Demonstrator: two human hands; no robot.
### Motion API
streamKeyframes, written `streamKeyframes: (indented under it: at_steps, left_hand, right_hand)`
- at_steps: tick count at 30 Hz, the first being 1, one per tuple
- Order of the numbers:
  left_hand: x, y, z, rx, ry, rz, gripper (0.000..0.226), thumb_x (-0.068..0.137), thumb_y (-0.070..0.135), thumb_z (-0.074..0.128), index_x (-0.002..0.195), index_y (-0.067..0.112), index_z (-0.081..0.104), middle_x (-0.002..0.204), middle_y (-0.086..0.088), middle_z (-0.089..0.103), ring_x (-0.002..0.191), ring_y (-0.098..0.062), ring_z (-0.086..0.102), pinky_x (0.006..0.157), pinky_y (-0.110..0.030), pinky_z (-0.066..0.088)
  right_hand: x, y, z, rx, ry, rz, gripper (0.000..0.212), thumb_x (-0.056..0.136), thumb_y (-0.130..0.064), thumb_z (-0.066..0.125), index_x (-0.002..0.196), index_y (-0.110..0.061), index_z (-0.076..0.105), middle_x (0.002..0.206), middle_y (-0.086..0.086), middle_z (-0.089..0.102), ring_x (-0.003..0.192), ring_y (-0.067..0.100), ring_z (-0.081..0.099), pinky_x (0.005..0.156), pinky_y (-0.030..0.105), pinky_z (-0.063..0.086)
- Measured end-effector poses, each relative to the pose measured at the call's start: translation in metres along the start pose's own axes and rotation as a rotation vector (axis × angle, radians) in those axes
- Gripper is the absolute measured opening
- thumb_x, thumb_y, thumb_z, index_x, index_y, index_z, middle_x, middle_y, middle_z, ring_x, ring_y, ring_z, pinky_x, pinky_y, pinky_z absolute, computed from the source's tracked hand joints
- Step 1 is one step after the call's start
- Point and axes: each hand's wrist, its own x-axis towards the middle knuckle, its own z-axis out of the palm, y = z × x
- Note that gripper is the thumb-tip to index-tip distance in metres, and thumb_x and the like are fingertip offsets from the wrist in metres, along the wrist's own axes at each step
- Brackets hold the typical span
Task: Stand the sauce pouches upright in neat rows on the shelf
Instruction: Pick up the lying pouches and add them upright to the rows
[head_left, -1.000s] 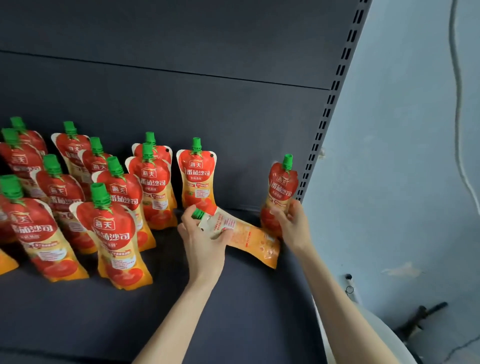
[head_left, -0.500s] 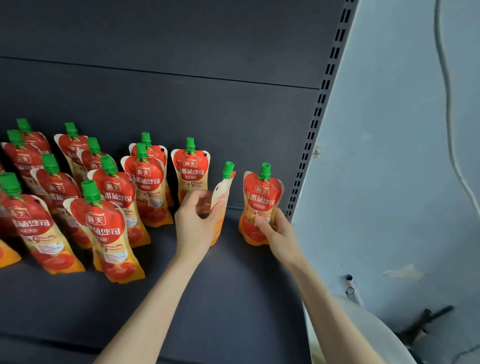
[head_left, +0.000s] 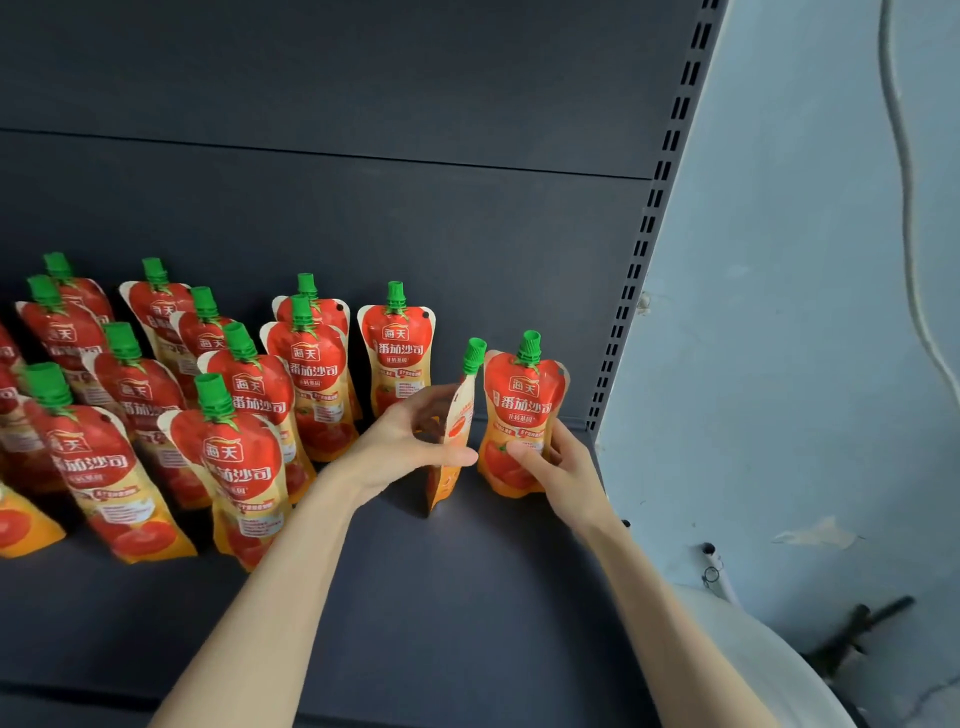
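Far left: red sauce pouches with green caps (head_left: 228, 457) standing on the dark shelf (head_left: 415, 597), about a dozen counted, in rough rows slanting toward the back panel (head_left: 363, 218). Several cut off by the left edge, so no exact count there; rear ones partly hidden behind front ones, labels on those hard to read. Lone upright pouch (head_left: 397, 353) at the back, apart from the cluster, lower part covered by fingers.

Centre: left hand (head_left: 405, 447) grasping a thin pouch (head_left: 454, 436) turned edge-on, thumb in front and fingers curled behind, base touching the shelf, cap tilted slightly right. Label on it not readable from this angle.

Just beside it, right: right-end pouch (head_left: 522, 421) standing upright, label facing forward, right hand (head_left: 558, 467) grasping its lower half, thumb across the front, fingers wrapped behind. Two pouches near each other, not clearly touching.

Further right: slotted upright post (head_left: 654, 208) at the shelf's end, then a pale blue wall (head_left: 805, 312) with a hanging cable (head_left: 906, 156). Bottom right: white rounded object (head_left: 769, 649), cut off, unclear; dark handle-like item (head_left: 857, 634) on the floor.
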Motion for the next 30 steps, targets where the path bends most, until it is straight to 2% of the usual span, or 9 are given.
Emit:
streamKeyframes:
  at_steps: [4,7,10,14,17,20,22,27,30]
  left_hand:
    - [0.003,-0.001,0.006,0.073,0.151,-0.051,0.082,0.045,0.045,0.086,0.117,0.032,0.049,0.096,0.008,0.059,0.091,-0.012,0.058,0.079,-0.027,0.053]
    - [0.006,-0.004,0.011,0.165,0.267,-0.040,0.086,0.050,0.040,0.088,0.122,0.030,0.042,0.118,0.006,0.053,0.110,-0.014,0.052,0.084,-0.032,0.052]
    - [0.006,-0.011,0.006,0.226,0.289,-0.026,0.091,0.046,0.042,0.088,0.124,0.027,0.043,0.124,0.004,0.052,0.113,-0.016,0.052,0.093,-0.039,0.049]
    - [0.007,-0.014,0.015,0.257,0.455,0.058,0.062,0.060,0.029,0.087,0.110,0.020,0.051,0.108,0.001,0.062,0.097,-0.018,0.060,0.082,-0.033,0.053]
    - [0.011,-0.019,0.024,0.218,0.527,0.112,0.057,0.065,0.028,0.083,0.111,0.018,0.050,0.110,0.000,0.063,0.099,-0.016,0.060,0.080,-0.027,0.051]
    - [0.013,-0.035,0.024,0.247,0.541,0.092,0.059,0.067,0.031,0.082,0.115,0.022,0.048,0.115,-0.004,0.058,0.104,-0.020,0.058,0.085,-0.038,0.054]
    - [0.011,-0.044,0.024,0.279,0.536,0.067,0.061,0.068,0.032,0.081,0.118,0.021,0.050,0.117,-0.007,0.054,0.105,-0.022,0.056,0.088,-0.043,0.053]
    - [0.015,-0.049,0.021,0.244,0.536,0.047,0.060,0.071,0.032,0.078,0.123,0.021,0.051,0.118,-0.008,0.054,0.109,-0.020,0.052,0.093,-0.041,0.049]
    - [0.017,-0.053,0.019,0.165,0.493,0.049,0.060,0.073,0.033,0.077,0.125,0.021,0.050,0.121,-0.002,0.060,0.113,-0.018,0.054,0.094,-0.045,0.049]
  right_hand:
    - [0.001,0.001,0.001,0.009,0.028,-0.014,0.021,0.086,-0.017,0.064,0.105,-0.025,0.060,0.103,-0.004,0.070,0.093,0.007,0.067,0.075,0.019,0.054]
    - [0.004,0.002,0.000,-0.016,0.072,-0.037,0.024,0.086,-0.017,0.065,0.108,-0.021,0.058,0.106,0.000,0.069,0.097,0.012,0.066,0.083,0.029,0.055]
    - [0.006,0.004,-0.001,-0.030,0.081,-0.053,0.024,0.086,-0.014,0.064,0.108,-0.021,0.056,0.107,0.000,0.068,0.101,0.017,0.065,0.087,0.034,0.054]
    - [0.011,0.005,0.000,-0.042,0.108,-0.059,0.023,0.087,-0.012,0.063,0.107,-0.022,0.057,0.107,0.001,0.068,0.099,0.018,0.066,0.089,0.035,0.054]
    - [0.017,0.003,0.000,-0.055,0.134,-0.050,0.025,0.087,-0.011,0.063,0.110,-0.017,0.057,0.107,0.004,0.068,0.098,0.020,0.066,0.088,0.036,0.053]
    - [0.019,0.006,-0.002,-0.147,0.133,-0.044,0.038,0.081,-0.012,0.071,0.115,-0.015,0.055,0.110,0.007,0.065,0.098,0.017,0.063,0.085,0.028,0.051]
    - [0.017,0.010,-0.004,-0.213,0.135,-0.036,0.044,0.079,-0.011,0.073,0.117,-0.013,0.052,0.111,0.005,0.064,0.096,0.012,0.062,0.080,0.017,0.051]
    - [0.016,0.012,-0.006,-0.281,0.218,-0.078,0.034,0.082,-0.004,0.068,0.108,-0.010,0.048,0.103,0.000,0.061,0.089,0.005,0.058,0.068,0.004,0.047]
    - [0.018,0.013,-0.007,-0.298,0.238,-0.071,0.035,0.083,-0.006,0.067,0.112,-0.007,0.047,0.106,0.000,0.059,0.090,0.005,0.057,0.066,0.005,0.046]
